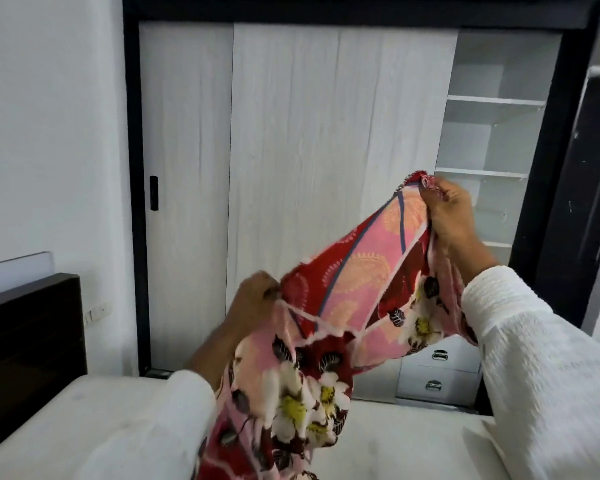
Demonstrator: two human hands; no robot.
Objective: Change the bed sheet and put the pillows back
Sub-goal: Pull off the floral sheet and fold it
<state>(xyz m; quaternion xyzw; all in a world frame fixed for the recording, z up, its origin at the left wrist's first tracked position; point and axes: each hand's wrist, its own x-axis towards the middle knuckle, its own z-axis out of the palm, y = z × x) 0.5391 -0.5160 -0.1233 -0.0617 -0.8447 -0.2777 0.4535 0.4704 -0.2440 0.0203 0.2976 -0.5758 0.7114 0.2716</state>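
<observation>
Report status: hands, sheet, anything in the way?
Left hand and right hand both grip the floral sheet, held up bunched. Mattress bare. Nothing in the way.

A floral bed sheet (343, 306), printed in red, pink and peach with white-and-yellow flowers and blue lines, hangs bunched in mid-air above a bare white mattress (84, 427). Its upper edge is stretched on a slant, the higher corner raised to the right, while the rest drapes down in folds towards the mattress at the bottom of the frame.
</observation>
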